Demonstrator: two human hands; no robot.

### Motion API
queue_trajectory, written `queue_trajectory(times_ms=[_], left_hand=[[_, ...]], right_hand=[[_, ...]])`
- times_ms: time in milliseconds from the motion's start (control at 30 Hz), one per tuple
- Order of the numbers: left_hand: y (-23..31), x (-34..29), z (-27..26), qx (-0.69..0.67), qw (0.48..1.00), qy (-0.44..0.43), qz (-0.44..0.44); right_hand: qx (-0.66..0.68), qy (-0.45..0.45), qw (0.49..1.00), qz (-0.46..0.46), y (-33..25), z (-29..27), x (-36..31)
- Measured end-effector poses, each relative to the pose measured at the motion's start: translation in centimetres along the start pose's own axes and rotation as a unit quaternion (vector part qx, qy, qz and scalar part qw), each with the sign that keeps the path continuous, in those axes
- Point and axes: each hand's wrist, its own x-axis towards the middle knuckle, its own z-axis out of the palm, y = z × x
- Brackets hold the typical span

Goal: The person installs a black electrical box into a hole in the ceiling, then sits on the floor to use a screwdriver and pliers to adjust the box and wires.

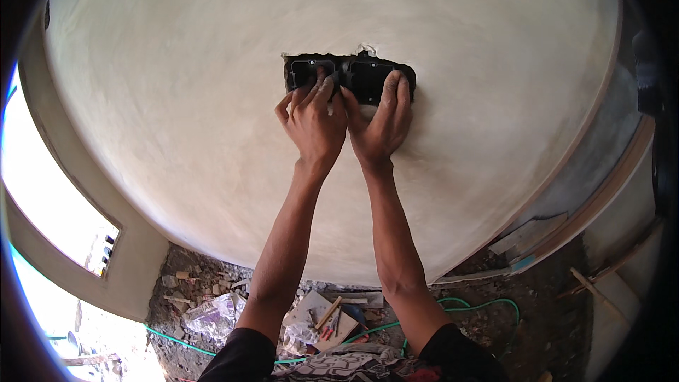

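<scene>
Two black electrical back boxes sit side by side in a rough-edged rectangular hole cut in a pale plastered wall (212, 134). At the left electrical box (303, 65), the fingers of my left hand (313, 119) hook over the lower edge, some reaching inside. My right hand (380, 122) holds the right electrical box (370, 79), its thumb near the gap between the boxes and its fingers at the lower right side. Both hands are close together, with the arms stretched up. My fingers partly hide the lower rims and the insides of the boxes.
A bright window opening (49, 191) lies at left. Below are rubble, a crumpled plastic sack (214, 313), a pale board (320, 320) with red-handled pliers (327, 331) on it, and a green hose (488, 303). Wood pieces (600, 293) lie at lower right.
</scene>
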Motion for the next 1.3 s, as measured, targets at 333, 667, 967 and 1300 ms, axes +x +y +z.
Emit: queue_trajectory(times_ms=[333,667,967,1300], left_hand=[[0.1,0.1,-0.2,0.005,1.000,-0.012,0.009],[-0.1,0.0,-0.2,-0.002,1.000,-0.018,0.009],[-0.6,-0.1,-0.4,-0.005,1.000,0.009,0.005],[0.0,-0.3,-0.4,-0.003,1.000,0.010,-0.019]], right_hand=[[-0.017,-0.005,1.000,-0.002,0.1,-0.1,0.1],[-0.006,-0.028,1.000,0.009,-0.2,-0.6,0.2],[-0.085,-0.032,0.996,0.004,-0.8,-0.6,-0.1],[-0.099,-0.018,0.995,-0.013,-0.3,-0.6,0.1]])
